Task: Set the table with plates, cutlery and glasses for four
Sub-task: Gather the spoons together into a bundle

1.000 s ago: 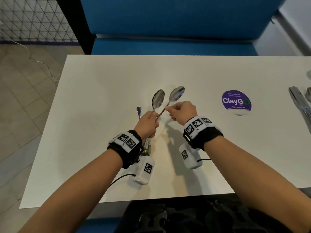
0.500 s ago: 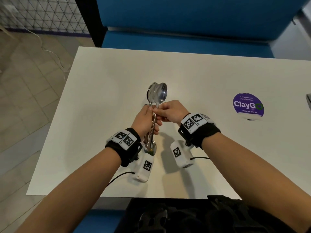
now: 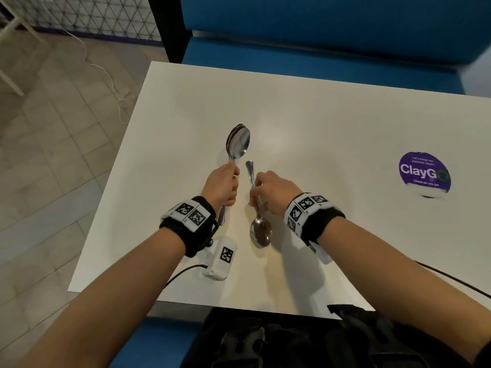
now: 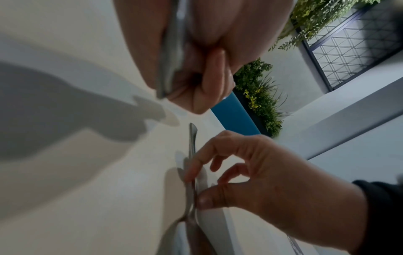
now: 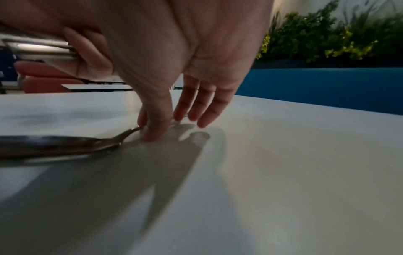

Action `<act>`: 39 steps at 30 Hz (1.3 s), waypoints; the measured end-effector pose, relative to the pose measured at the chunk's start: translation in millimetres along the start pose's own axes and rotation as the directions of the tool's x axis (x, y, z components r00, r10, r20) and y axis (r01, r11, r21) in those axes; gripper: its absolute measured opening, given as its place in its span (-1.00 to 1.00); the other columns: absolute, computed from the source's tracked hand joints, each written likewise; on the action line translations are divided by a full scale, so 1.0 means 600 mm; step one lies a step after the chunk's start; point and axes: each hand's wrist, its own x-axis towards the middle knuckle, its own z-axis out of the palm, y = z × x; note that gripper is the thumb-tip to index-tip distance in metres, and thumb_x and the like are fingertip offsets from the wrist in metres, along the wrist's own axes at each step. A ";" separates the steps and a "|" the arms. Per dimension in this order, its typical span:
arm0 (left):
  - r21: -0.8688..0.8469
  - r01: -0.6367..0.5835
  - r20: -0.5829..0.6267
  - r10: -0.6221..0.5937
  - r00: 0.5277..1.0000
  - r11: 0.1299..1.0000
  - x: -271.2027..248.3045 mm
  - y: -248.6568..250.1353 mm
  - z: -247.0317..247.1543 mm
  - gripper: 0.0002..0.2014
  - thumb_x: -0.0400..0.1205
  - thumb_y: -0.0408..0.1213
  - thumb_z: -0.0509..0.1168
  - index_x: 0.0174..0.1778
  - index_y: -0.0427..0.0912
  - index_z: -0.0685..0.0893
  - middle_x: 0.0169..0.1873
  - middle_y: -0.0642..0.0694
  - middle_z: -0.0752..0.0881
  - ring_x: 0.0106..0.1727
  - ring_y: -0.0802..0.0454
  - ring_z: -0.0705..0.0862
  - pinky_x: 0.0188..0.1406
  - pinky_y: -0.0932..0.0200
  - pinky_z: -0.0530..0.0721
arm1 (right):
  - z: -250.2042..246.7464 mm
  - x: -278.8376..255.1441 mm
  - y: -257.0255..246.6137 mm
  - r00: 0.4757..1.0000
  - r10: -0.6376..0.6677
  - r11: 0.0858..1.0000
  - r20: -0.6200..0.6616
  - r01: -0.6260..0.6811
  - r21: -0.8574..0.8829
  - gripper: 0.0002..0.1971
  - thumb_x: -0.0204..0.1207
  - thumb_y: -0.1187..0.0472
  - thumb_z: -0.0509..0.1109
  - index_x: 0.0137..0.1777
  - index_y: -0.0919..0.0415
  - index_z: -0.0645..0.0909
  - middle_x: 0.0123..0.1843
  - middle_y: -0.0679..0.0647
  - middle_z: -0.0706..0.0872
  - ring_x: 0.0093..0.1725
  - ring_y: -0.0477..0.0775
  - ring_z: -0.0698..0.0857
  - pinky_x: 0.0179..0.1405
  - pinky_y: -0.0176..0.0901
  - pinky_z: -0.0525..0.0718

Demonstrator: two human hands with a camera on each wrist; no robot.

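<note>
My left hand (image 3: 225,181) grips the handles of a stack of steel spoons (image 3: 238,142), bowls pointing away over the white table (image 3: 332,128). In the left wrist view its curled fingers (image 4: 214,72) wrap the handles (image 4: 172,51). Just to the right, my right hand (image 3: 255,187) pinches a single spoon (image 3: 261,232) by the handle, bowl toward me. The right wrist view shows thumb and forefinger (image 5: 152,131) on its neck and the bowl (image 5: 54,145) low at the tabletop. I cannot tell whether it touches. The other fingers are straight.
A round purple ClayGo sticker (image 3: 424,172) sits on the table to the right. A blue bench (image 3: 318,35) runs along the far side. The table's left edge (image 3: 111,181) drops to a tiled floor with a white cable (image 3: 114,83).
Both hands held the spoons together as one bunch. Now my right hand has drawn one spoon out to the right and lowered it toward the table; my left hand keeps the rest.
</note>
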 end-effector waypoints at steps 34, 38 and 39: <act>0.336 -0.327 0.090 0.316 0.945 0.883 -0.023 -0.019 0.324 -0.66 0.78 -0.10 -0.08 -0.03 -0.14 0.55 -0.45 -0.09 0.58 -0.54 0.00 0.46 -0.57 0.24 0.37 | -0.042 -0.191 0.196 0.784 0.613 0.205 -0.097 -0.039 0.978 -0.71 0.46 0.31 0.49 0.19 0.32 0.70 -0.32 0.10 0.69 -0.32 0.03 0.69 0.00 -0.14 0.78; 0.262 -0.260 0.130 0.233 0.964 0.929 -0.034 -0.033 0.412 -0.62 0.78 -0.10 -0.09 -0.02 -0.16 0.61 -0.51 -0.03 0.48 -0.56 0.08 0.36 -0.62 0.29 0.30 | -0.041 -0.249 0.267 0.754 0.647 0.279 -0.114 -0.095 0.956 -0.74 0.49 0.13 0.47 0.10 0.25 0.76 -0.12 0.06 0.79 -0.26 -0.17 0.70 -0.30 -0.38 0.69; 0.250 -0.257 0.144 0.226 0.963 0.934 -0.038 -0.036 0.431 -0.61 0.78 -0.11 -0.09 -0.07 -0.17 0.62 -0.51 -0.03 0.45 -0.57 0.08 0.34 -0.62 0.29 0.28 | -0.040 -0.262 0.281 0.760 0.643 0.282 -0.100 -0.113 0.953 -0.72 0.52 0.10 0.44 0.11 0.27 0.76 -0.06 0.08 0.80 -0.17 -0.15 0.73 -0.28 -0.38 0.70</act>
